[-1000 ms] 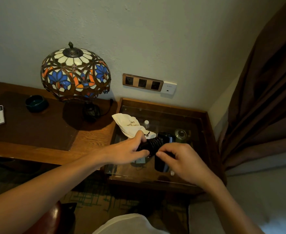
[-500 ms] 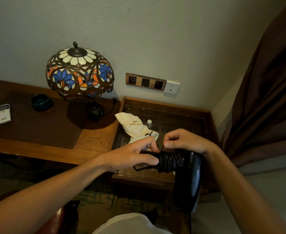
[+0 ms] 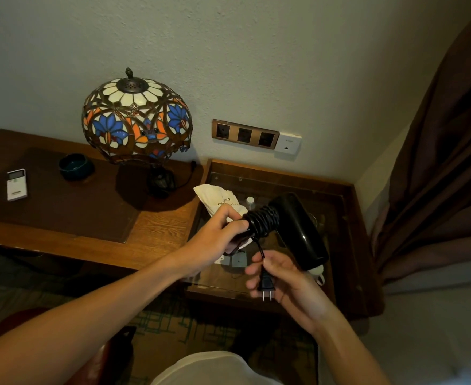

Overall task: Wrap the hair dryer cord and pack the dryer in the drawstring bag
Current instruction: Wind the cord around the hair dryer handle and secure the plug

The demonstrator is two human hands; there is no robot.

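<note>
Right of centre in the frame, the black hair dryer (image 3: 298,226) is held in the air above the glass-topped side table (image 3: 350,207). The left hand (image 3: 217,234) grips the end of its handle, fingers curled round it. The black cord (image 3: 263,219) is coiled tightly round the handle in close turns, just beside that hand's thumb. The dryer's barrel slants down toward the lower right, its pale nozzle end near the table's right part.

A short loose length of cord drops from the coil to the plug (image 3: 266,283), which lies across the right hand (image 3: 281,279) below centre. That hand faces palm up with its fingers loosely curled about the plug, the two metal prongs pointing down; whether the thumb presses on it I cannot tell.

The white drawstring bag (image 3: 214,198) lies crumpled on the glass at the table's upper left corner, partly hidden behind the left hand, with printed lettering showing.

In the left half of the frame a wooden desk (image 3: 156,232) carries a stained-glass lamp (image 3: 137,120), a dark green bowl (image 3: 76,165) and a white remote control (image 3: 17,184). A bronze socket panel (image 3: 245,133) sits on the wall above the side table, and a brown curtain (image 3: 445,162) hangs at the right edge.
</note>
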